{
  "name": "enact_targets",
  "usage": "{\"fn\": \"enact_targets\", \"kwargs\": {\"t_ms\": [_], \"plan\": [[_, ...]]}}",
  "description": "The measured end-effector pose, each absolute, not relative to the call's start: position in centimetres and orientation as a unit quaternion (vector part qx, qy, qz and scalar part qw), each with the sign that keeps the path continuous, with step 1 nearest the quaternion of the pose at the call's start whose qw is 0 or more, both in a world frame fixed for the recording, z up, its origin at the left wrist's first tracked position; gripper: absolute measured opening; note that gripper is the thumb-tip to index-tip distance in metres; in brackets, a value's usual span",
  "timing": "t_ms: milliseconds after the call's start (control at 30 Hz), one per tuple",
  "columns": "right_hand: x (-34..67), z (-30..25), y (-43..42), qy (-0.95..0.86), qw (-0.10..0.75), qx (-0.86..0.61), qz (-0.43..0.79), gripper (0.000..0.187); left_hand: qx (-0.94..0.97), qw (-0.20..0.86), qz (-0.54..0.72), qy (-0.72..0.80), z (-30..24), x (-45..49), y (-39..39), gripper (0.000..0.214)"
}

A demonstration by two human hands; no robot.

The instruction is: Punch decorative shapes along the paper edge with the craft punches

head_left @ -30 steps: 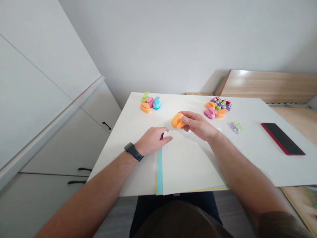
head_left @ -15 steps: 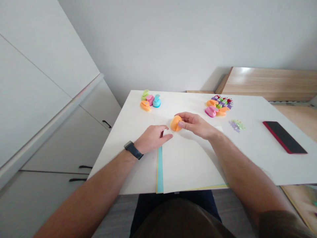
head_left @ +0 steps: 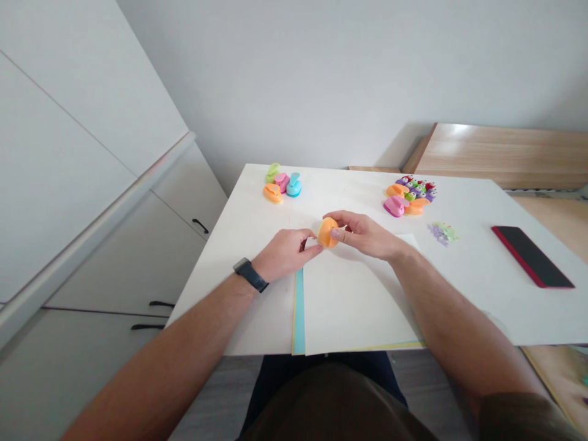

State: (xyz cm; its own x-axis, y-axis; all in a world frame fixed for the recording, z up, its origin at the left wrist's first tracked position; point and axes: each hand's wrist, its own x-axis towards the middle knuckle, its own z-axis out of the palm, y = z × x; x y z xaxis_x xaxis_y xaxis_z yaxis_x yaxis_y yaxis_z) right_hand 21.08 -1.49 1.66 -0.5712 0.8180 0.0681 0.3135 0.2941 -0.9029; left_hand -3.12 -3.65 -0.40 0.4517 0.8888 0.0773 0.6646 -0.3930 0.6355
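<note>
The right hand (head_left: 365, 236) is grasping an orange paper punch (head_left: 328, 233), with its fingers wrapped around the far side and its thumb pressing on the near side. The punch is sitting just above the table, at the top corner of a white paper sheet (head_left: 353, 300). The left hand (head_left: 285, 254), wearing a dark wristwatch (head_left: 250, 274), is resting on the table with its fingers curled toward that corner; I cannot tell whether they are pinching the paper or only touching it. The punch looks light, stiff and hollow, though its smooth plastic may be slightly slippery, so its rounded body seems the best place to take hold. A blue paper sheet (head_left: 299, 312) is showing beside the white one on the white table (head_left: 349, 196). Other small punches (head_left: 281, 182) are sitting farther up, beside a larger colorful group (head_left: 408, 196), paper cutouts (head_left: 441, 233) and a phone (head_left: 533, 257).
</note>
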Motion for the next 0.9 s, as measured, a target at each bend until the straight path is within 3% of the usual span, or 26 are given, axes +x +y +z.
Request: {"fn": "enact_targets", "kwargs": {"t_ms": [333,900], "plan": [[20.89,2.13,-1.75,-0.781,0.246,-0.384,0.428,0.044,0.795,0.273,0.213,0.499,-0.59,-3.30,-3.46,0.035],[20.86,1.78,-1.91,-0.770,0.221,-0.395,0.449,0.055,0.762,0.331,0.249,0.498,-0.97,-3.48,-3.58,0.034]]}}
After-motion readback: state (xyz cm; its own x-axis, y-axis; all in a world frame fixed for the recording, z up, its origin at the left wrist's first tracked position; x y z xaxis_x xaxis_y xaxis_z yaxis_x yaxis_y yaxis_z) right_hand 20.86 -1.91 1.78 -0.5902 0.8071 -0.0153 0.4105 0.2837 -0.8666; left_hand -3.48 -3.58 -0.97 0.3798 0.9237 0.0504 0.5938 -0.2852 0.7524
